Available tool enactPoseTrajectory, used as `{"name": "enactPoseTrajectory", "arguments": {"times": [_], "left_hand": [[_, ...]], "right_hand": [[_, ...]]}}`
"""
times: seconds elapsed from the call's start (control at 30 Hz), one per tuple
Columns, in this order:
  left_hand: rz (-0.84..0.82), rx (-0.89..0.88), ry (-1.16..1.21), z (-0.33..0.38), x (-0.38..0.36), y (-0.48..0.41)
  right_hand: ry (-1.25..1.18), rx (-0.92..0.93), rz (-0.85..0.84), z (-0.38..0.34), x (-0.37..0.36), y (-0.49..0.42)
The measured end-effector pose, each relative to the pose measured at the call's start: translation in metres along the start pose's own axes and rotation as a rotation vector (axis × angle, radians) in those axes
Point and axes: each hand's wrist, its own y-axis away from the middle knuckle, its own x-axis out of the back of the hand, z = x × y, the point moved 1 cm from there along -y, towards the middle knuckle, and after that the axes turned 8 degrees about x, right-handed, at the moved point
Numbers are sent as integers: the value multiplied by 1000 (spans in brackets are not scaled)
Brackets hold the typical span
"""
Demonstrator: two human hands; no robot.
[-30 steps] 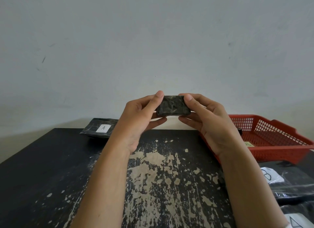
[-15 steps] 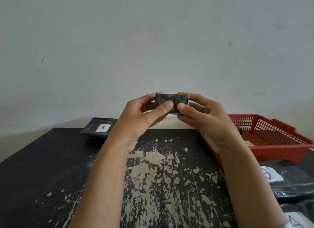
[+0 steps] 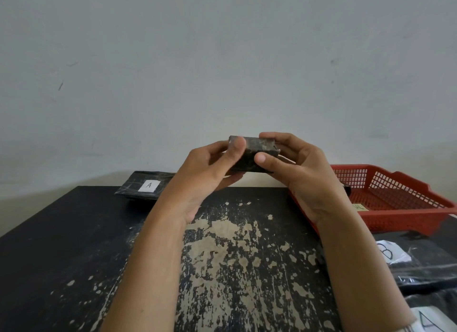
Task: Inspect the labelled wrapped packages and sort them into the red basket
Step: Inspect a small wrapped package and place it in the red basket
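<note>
A small dark wrapped package is held up in front of the wall, above the table's far edge. My left hand grips its left end, thumb on the near face. My right hand grips its right end, thumb pressed on the front and fingers curled over the top. No label on it shows from here. The red basket stands at the right, partly behind my right wrist, with a small yellowish tag inside it.
A flat dark package labelled A lies at the table's far left edge. At the right, below the basket, lie black wrapped packages, one labelled B and one with a partly cut-off label. The worn black table fills the middle.
Both hands have been turning the small package: a broad face showed first, then a narrow side, and now it is tilted with two faces visible. It stays at the same height.
</note>
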Motion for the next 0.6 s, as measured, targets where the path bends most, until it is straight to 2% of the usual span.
{"name": "enactPoseTrajectory", "arguments": {"times": [0.13, 0.3, 0.43, 0.6], "left_hand": [[14, 80, 32, 1, -2, 0], [88, 22, 134, 1, 0, -1], [101, -20, 112, 0, 2, -3], [71, -66, 59, -1, 1, -3]], "right_hand": [[37, 58, -43, -1, 0, 0], [34, 2, -47, -2, -2, 0], [6, -74, -39, -5, -4, 1], [57, -72, -25, -3, -5, 1]]}}
